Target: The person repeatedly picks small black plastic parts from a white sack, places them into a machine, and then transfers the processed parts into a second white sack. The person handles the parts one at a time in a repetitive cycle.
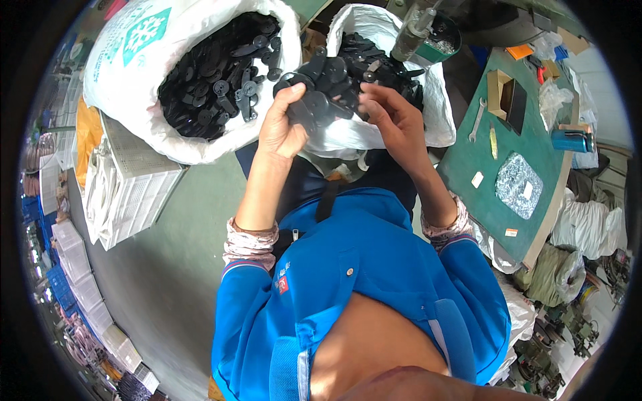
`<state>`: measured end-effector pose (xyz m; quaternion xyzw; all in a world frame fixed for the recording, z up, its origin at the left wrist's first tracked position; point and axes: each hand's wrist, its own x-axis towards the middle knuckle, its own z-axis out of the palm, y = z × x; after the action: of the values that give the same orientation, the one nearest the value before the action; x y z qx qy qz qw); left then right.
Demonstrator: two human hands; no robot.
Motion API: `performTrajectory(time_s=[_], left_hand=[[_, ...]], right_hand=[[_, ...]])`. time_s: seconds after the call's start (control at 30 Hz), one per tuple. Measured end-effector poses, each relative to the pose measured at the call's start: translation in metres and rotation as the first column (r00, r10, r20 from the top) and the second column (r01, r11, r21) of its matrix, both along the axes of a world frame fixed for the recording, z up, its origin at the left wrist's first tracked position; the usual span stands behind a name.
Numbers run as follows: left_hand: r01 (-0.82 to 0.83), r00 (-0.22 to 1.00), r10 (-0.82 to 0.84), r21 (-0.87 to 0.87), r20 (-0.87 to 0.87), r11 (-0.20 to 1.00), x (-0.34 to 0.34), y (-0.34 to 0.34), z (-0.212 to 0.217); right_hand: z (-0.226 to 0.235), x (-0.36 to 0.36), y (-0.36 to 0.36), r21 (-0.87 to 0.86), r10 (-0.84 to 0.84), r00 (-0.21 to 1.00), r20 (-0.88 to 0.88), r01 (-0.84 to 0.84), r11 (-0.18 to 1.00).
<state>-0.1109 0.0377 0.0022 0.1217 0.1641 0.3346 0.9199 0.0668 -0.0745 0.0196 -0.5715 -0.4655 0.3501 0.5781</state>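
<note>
My left hand is closed around a bunch of black plastic parts, its thumb pressed over the near side. These parts have round discs and short arms, and motion blurs some of them. Just right of the bunch is my right hand, fingers bent and apart, with nothing visible in it; its fingertips are slightly smeared. Below and behind the hands, a white sack holds more black parts. At the left, a larger white sack stands open, full of similar black disc-and-arm parts.
A metal machine spindle and a green cup of small metal bits sit over the right sack. On the green table lie a wrench, a cutter knife, an open box and a plastic bag. Stacked cartons stand left.
</note>
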Motion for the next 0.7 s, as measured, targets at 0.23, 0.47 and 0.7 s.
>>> performTrajectory(time_s=[0.23,0.47,0.7], left_hand=[[0.163,0.986,-0.151,0.193,-0.071,0.968,0.027,-0.028,0.024],[0.196,0.972,-0.154,0.245,-0.179,0.950,0.035,-0.027,0.016],[0.114,0.973,-0.072,0.187,-0.220,0.976,0.038,-0.025,0.015]], right_hand=[[-0.004,0.028,0.009,-0.015,0.222,0.961,-0.166,-0.228,0.974],[-0.006,0.042,-0.007,0.020,0.243,0.967,-0.078,-0.243,0.970],[0.000,0.044,-0.019,-0.084,0.130,0.928,-0.349,-0.169,0.982]])
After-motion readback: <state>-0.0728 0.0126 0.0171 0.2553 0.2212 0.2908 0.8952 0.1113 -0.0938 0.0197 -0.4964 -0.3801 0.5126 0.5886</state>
